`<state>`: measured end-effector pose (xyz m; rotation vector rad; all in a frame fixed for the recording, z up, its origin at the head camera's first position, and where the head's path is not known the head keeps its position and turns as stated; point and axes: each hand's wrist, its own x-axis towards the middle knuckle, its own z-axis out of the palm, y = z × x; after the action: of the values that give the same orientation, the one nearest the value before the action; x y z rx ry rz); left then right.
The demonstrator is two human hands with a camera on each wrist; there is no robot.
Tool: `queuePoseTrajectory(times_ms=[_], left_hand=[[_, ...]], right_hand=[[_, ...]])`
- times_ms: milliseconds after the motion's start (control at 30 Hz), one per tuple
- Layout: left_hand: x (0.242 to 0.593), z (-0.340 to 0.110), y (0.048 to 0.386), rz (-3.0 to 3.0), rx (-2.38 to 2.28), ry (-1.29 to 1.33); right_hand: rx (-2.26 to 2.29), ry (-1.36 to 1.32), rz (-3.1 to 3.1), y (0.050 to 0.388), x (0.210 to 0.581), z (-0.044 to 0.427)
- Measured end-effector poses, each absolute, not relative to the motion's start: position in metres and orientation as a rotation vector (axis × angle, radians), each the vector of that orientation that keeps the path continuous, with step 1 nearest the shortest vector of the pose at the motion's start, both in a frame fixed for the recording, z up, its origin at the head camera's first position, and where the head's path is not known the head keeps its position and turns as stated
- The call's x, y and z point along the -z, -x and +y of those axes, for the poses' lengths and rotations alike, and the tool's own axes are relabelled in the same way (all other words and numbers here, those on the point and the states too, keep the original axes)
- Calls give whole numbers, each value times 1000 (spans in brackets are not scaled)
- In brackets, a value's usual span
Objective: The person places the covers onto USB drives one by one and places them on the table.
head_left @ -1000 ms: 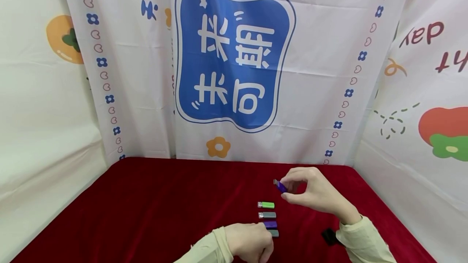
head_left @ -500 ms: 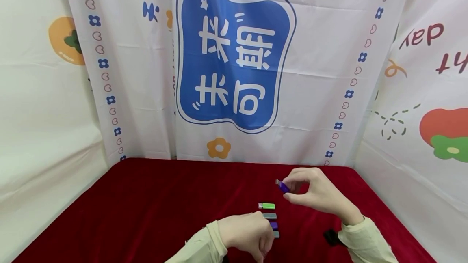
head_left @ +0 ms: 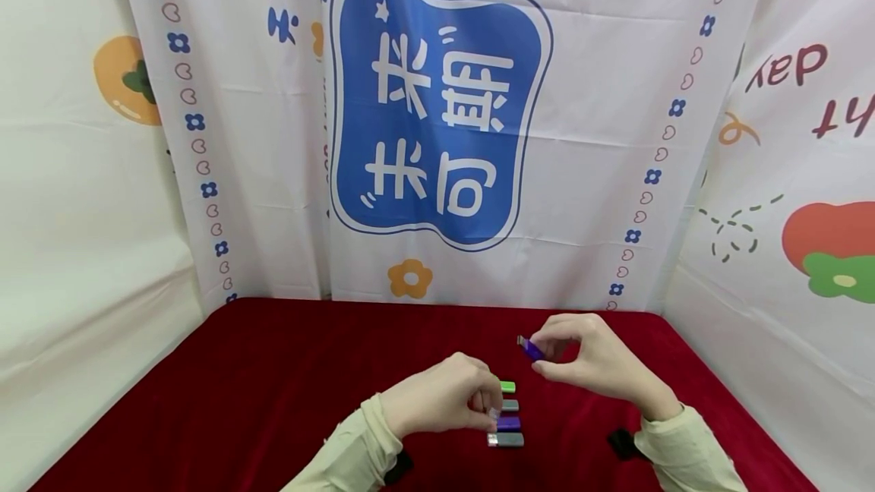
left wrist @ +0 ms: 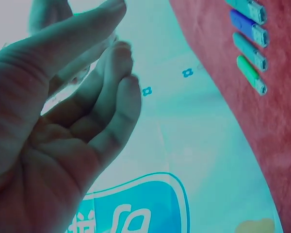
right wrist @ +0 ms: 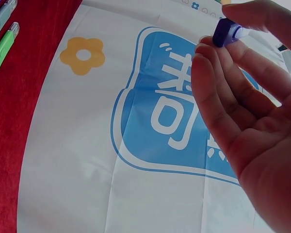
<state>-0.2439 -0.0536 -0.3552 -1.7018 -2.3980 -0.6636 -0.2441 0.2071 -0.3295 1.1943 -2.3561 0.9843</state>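
My right hand (head_left: 591,359) pinches a purple USB stick (head_left: 532,348) between thumb and fingertips, above the red cloth. Its metal plug points to the left; in the right wrist view the purple end (right wrist: 225,33) shows. My left hand (head_left: 447,393) is over the row of sticks, pinching a small clear piece (head_left: 494,414) that looks like a cap and is mostly hidden by the fingers. Below lie a green stick (head_left: 507,386), a grey one (head_left: 510,405), a purple one (head_left: 509,424) and another grey one (head_left: 506,439). The left hand covers the left ends of the farther ones.
A red velvet cloth (head_left: 307,378) covers the table. White printed curtains (head_left: 581,173) hang behind it and at both sides. Dark objects sit under the left wrist (head_left: 399,469) and right wrist (head_left: 623,444).
My left hand has moved forward along the row, uncovering the nearest grey stick and covering the left ends of the farther ones. The right hand has barely moved, still holding the purple USB stick.
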Motion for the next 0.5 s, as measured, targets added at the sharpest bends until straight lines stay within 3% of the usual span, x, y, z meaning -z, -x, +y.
queuePoseTrajectory(times_ms=[500], left_hand=[[340,-69,247,-2183,940,1453]], right_hand=[[-985,-1205,-2356,246,331,207]])
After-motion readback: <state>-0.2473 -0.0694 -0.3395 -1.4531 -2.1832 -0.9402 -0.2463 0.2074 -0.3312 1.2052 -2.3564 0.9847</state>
